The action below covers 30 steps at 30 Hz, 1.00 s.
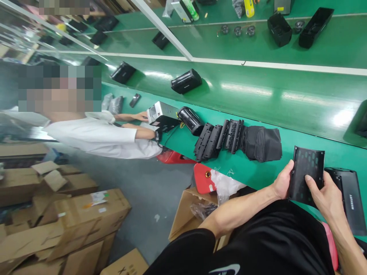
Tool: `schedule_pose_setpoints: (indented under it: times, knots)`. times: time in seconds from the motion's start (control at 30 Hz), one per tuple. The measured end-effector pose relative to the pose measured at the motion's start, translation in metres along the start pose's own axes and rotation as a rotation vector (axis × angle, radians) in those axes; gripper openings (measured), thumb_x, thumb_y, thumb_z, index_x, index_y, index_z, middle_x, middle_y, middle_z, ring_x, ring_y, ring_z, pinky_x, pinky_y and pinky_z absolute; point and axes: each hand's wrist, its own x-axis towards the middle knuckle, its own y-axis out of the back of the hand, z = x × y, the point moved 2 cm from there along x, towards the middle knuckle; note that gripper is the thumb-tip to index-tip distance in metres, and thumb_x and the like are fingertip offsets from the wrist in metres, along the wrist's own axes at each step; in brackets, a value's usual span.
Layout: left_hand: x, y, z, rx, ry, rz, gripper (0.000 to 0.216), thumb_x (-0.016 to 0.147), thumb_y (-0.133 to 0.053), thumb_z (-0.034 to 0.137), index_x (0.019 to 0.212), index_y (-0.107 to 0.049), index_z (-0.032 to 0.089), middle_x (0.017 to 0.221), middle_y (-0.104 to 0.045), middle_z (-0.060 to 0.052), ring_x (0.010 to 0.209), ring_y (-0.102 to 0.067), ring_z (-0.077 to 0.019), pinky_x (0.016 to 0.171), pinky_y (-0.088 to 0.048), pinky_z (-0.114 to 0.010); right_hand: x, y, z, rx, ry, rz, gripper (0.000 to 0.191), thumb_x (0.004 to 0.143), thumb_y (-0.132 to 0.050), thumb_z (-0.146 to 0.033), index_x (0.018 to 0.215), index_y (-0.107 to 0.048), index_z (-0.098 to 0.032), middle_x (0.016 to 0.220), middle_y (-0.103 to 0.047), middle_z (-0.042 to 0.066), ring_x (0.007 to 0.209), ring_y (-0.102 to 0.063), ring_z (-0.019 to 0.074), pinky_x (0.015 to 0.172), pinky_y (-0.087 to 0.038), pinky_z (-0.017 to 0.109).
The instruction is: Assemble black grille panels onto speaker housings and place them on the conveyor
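A black speaker grille panel (306, 172) with rows of oval holes is held up over the bench edge. My left hand (282, 180) grips its left side. My right hand (328, 193) holds the right side, its thumb lying across the panel's face. Just right of that hand lies a black speaker housing (348, 198) with white lettering. To the left, a stack of black cloth sheets (262, 143) rests on the bench. Beside it several more black grille panels (219, 137) stand in a row.
A co-worker in a white shirt (100, 135) handles a white-and-black box device (162, 114) farther left. Black speakers (186, 81) sit on the green conveyor (243, 91). Below are a red stool (202, 177), an open carton (183, 214) and stacked cardboard boxes (88, 214).
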Motion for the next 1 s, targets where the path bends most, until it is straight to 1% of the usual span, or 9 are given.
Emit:
schedule_pose_setpoints:
  times: [0.1, 0.23, 0.4, 0.53, 0.7, 0.83, 1.0]
  knots:
    - [-0.0003, -0.001, 0.0006, -0.009, -0.015, 0.007, 0.086, 0.102, -0.03, 0.074, 0.136, -0.069, 0.005, 0.128, -0.075, -0.021, 0.127, -0.067, -0.0333, 0.122, -0.04, -0.049, -0.0011, -0.0004, -0.0009, -0.003, 0.006, 0.012, 0.064, 0.079, -0.056, -0.075, 0.112, -0.069, -0.022, 0.068, -0.068, 0.003, 0.064, -0.064, 0.0294, 0.063, -0.048, 0.038]
    - [-0.0011, -0.0008, 0.0012, -0.012, -0.017, -0.007, 0.086, 0.099, -0.036, 0.076, 0.136, -0.068, 0.004, 0.129, -0.074, -0.022, 0.13, -0.066, -0.0353, 0.121, -0.04, -0.049, -0.0014, -0.0017, -0.0003, -0.011, 0.011, 0.014, 0.064, 0.079, -0.057, -0.075, 0.113, -0.069, -0.022, 0.071, -0.069, 0.004, 0.064, -0.064, 0.0294, 0.063, -0.049, 0.038]
    - [-0.0025, -0.0019, 0.0019, -0.016, -0.002, 0.012, 0.083, 0.101, -0.035, 0.073, 0.136, -0.069, 0.006, 0.129, -0.074, -0.021, 0.132, -0.064, -0.0353, 0.121, -0.041, -0.05, 0.0001, -0.0041, 0.0024, -0.026, 0.032, 0.036, 0.066, 0.079, -0.059, -0.077, 0.115, -0.068, -0.022, 0.086, -0.075, 0.009, 0.074, -0.069, 0.0321, 0.067, -0.05, 0.04]
    - [-0.0026, -0.0024, 0.0019, -0.011, -0.012, 0.007, 0.084, 0.1, -0.037, 0.074, 0.136, -0.068, 0.005, 0.13, -0.074, -0.022, 0.132, -0.064, -0.0353, 0.121, -0.04, -0.049, 0.0018, -0.0053, 0.0055, -0.045, 0.066, 0.044, 0.067, 0.081, -0.056, -0.077, 0.116, -0.068, -0.021, 0.087, -0.075, 0.01, 0.076, -0.069, 0.0331, 0.069, -0.051, 0.041]
    - [-0.0011, 0.0, 0.0008, 0.0, 0.0, 0.022, 0.085, 0.101, -0.033, 0.073, 0.136, -0.068, 0.005, 0.129, -0.074, -0.022, 0.131, -0.065, -0.0348, 0.122, -0.039, -0.049, 0.0022, -0.0056, 0.0087, -0.073, 0.072, 0.029, 0.066, 0.083, -0.056, -0.076, 0.118, -0.068, -0.021, 0.085, -0.073, 0.01, 0.075, -0.068, 0.0323, 0.068, -0.052, 0.04]
    - [-0.0004, 0.002, 0.0005, -0.008, 0.002, -0.008, 0.086, 0.099, -0.037, 0.075, 0.137, -0.067, 0.004, 0.129, -0.074, -0.022, 0.13, -0.065, -0.0357, 0.121, -0.041, -0.049, 0.0024, -0.0057, 0.0074, -0.072, 0.067, 0.023, 0.068, 0.083, -0.055, -0.077, 0.118, -0.067, -0.02, 0.087, -0.074, 0.011, 0.079, -0.068, 0.0339, 0.071, -0.052, 0.042]
    - [-0.0005, 0.0029, 0.0005, -0.025, 0.017, -0.035, 0.086, 0.099, -0.039, 0.075, 0.139, -0.066, 0.004, 0.131, -0.073, -0.022, 0.13, -0.065, -0.0363, 0.121, -0.041, -0.05, 0.0043, -0.0064, 0.0043, -0.096, 0.029, 0.001, 0.073, 0.079, -0.053, -0.078, 0.122, -0.065, -0.02, 0.087, -0.073, 0.011, 0.081, -0.068, 0.0363, 0.073, -0.051, 0.043]
